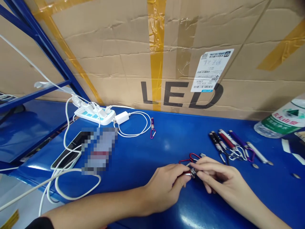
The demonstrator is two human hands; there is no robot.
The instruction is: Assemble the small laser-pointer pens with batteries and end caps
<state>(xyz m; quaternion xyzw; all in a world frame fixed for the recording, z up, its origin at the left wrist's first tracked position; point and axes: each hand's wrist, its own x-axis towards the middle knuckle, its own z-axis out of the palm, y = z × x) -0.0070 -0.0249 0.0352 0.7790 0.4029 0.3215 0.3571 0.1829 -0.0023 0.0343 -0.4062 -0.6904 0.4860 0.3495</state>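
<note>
Low in the head view, my left hand (165, 184) is closed round a small red metal keychain light (189, 173), with most of its body hidden in the fingers. My right hand (218, 176) meets it from the right, thumb and fingertips pinched at the light's silvery end. Exactly what those fingertips hold is too small to make out. Just beyond the hands lie red carabiner clips (184, 160), partly covered by the fingers. To the upper right, several pen-shaped lights with clips, among them a red one (226, 139) and a purple one (238, 140), rest side by side on the blue table.
Small round silvery discs (255, 166) lie near the pen lights. A water bottle (281, 119) leans in at the right. Another purple light (152, 124) sits by a white cable. A power strip (95, 115), phone (71, 151) and looped cables occupy the left. A cardboard box (119, 63) stands behind.
</note>
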